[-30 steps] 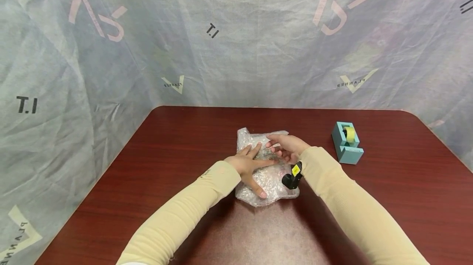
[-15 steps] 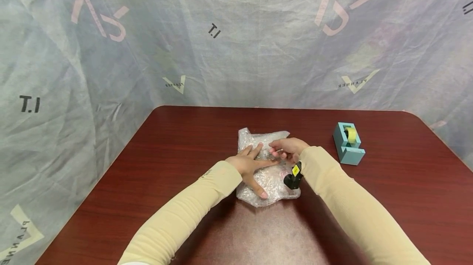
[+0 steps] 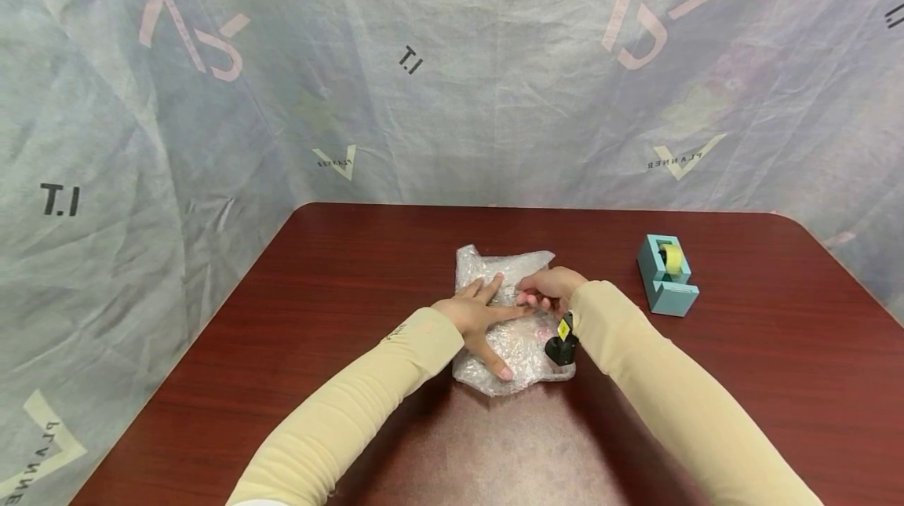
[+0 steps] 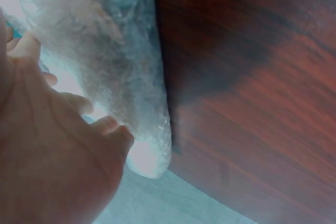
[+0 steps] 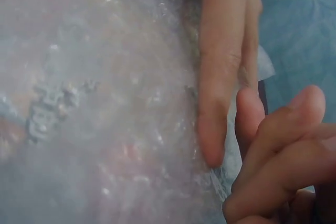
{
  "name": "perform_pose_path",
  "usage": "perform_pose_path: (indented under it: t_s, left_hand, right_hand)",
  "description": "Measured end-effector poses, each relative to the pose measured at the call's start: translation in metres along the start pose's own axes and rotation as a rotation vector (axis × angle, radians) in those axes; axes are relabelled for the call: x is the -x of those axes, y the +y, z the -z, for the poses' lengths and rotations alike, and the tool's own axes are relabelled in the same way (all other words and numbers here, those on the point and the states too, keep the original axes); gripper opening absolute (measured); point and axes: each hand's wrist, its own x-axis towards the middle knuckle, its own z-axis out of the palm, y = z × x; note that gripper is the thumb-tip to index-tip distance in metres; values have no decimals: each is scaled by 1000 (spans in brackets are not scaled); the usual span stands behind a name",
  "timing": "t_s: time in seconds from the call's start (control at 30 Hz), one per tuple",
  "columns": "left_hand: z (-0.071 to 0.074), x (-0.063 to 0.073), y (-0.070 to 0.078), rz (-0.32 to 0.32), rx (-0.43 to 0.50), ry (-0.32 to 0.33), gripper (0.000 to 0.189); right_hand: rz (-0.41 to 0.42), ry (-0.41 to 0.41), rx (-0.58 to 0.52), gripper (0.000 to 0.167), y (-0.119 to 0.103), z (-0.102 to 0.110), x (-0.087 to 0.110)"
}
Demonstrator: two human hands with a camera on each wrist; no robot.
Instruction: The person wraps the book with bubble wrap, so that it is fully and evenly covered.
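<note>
A bubble-wrapped package (image 3: 524, 345) lies flat near the middle of the table, its film crinkled and clear. My left hand (image 3: 480, 319) rests on it with the fingers spread wide. The left wrist view shows that palm (image 4: 58, 145) beside the rounded edge of the wrap (image 4: 121, 35). My right hand (image 3: 556, 286) is over the right half of the package, its fingertips at the wrap just beyond the left index finger. In the right wrist view the right fingers (image 5: 278, 156) are loosely bent beside a left finger (image 5: 218, 77), with nothing visible between them. Pinkish and dark printed patches show through the film (image 5: 126, 150).
A light blue tape dispenser (image 3: 667, 294) with a yellow roll (image 3: 672, 259) stands to the right on the dark red wooden table (image 3: 367, 255). Behind the table hangs a grey printed cloth (image 3: 452, 121). A black wrist camera (image 3: 562, 345) sits under the right wrist.
My right hand has lowered slightly toward the package, and its fingers have drawn closer together at the wrap. The left hand stays spread in the same place.
</note>
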Motion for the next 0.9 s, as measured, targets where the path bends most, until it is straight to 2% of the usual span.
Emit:
perform_pose_path:
  t_s: [0.23, 0.5, 0.9]
  left_hand:
    - [-2, 0, -1, -3, 1, 13, 102]
    - [-2, -1, -2, 4, -5, 3, 103]
    - [-2, -1, 0, 4, -23, 17, 102]
  right_hand:
    - [-18, 30, 31, 37, -4, -7, -4]
    - [-15, 89, 103, 42, -8, -11, -3]
    - [3, 204, 332, 33, -11, -11, -2]
